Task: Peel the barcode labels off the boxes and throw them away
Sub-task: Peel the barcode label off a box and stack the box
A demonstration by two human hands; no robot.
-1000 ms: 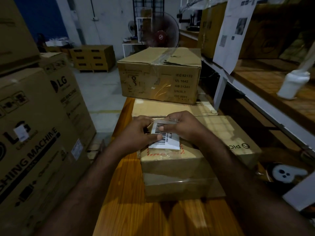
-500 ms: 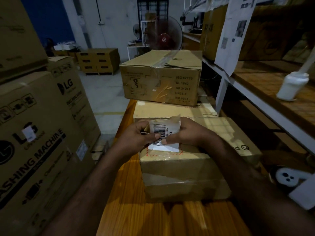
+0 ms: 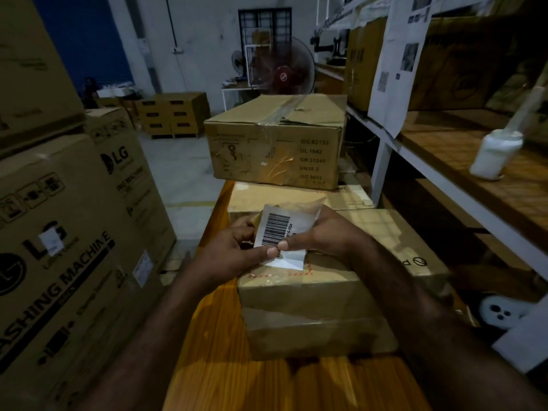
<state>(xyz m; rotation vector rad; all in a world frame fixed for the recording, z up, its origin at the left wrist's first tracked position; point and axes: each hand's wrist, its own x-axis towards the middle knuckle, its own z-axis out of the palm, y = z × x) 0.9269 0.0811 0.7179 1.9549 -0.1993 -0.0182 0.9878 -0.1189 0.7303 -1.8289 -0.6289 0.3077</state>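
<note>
- Dim storeroom: stacked cartons (image 3: pixel 74 232) fill the left, printed "LG" and "ASHING MACHINE", the first letter cut off by the frame edge. Small white stickers on them are too blurred to read.
- A wooden surface (image 3: pixel 225 381) runs from near to far down the middle and carries the boxes.
- The near box (image 3: pixel 311 307) sits on it, with clear tape on its front and a red dashed mark along its top near edge. Upside-down print on its right part, a "P" and a round logo, is partly covered by the right forearm.
- The barcode label (image 3: pixel 284 229) stands raised off that box's top. Its long axis runs near to far and leans a little right. Its white lower end lies at the box top, and a clear film fringes its upper end.
- Digits beside the bars end in "-004"; the rest is hidden by a thumb.
- The left hand (image 3: pixel 234 253) pinches the label's left edge, thumb on its face and fingers curled behind.
- The right hand (image 3: pixel 326 235) pinches the right edge the same way.
- The far box (image 3: pixel 267 143) reads "IEC 62133", "UL 1642", "GB 31241" and "ISO 9001". It rests on a flat box (image 3: pixel 267 197).
- A fan (image 3: pixel 284 72) stands behind it.
- On the right, a shelf (image 3: pixel 444 173) holds a white bottle (image 3: pixel 492 155), and a printed sheet (image 3: pixel 397 60) hangs above, illegible.
</note>
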